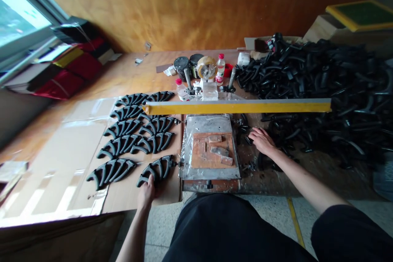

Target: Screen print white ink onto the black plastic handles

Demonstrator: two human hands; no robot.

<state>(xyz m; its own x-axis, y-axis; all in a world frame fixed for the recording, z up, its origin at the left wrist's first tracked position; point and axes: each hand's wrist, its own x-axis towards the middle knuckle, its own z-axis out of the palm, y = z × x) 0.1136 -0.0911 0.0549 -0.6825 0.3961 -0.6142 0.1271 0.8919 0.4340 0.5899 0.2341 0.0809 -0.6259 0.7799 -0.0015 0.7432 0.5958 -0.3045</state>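
My left hand (147,190) is at the near edge of the cardboard, its fingers closed on the end of a black curved handle (158,172) in the nearest right-hand group. More handles of this kind lie nested in rows (118,147) beyond it. My right hand (262,141) reaches over the bench right of the metal plate, palm down with fingers stretched out. Its fingertips are at a small black part (248,141); whether they touch it is unclear. Between my hands, the metal plate (188,125) carries a brown board (199,159) with several small blocks.
A yellow-edged bar (236,107) crosses above the plate. A big heap of black parts (294,69) covers the right side. Behind stand dark tubs (182,68), a tape roll (206,68) and a red-capped bottle (220,69). Flat cardboard (70,151) lies at left.
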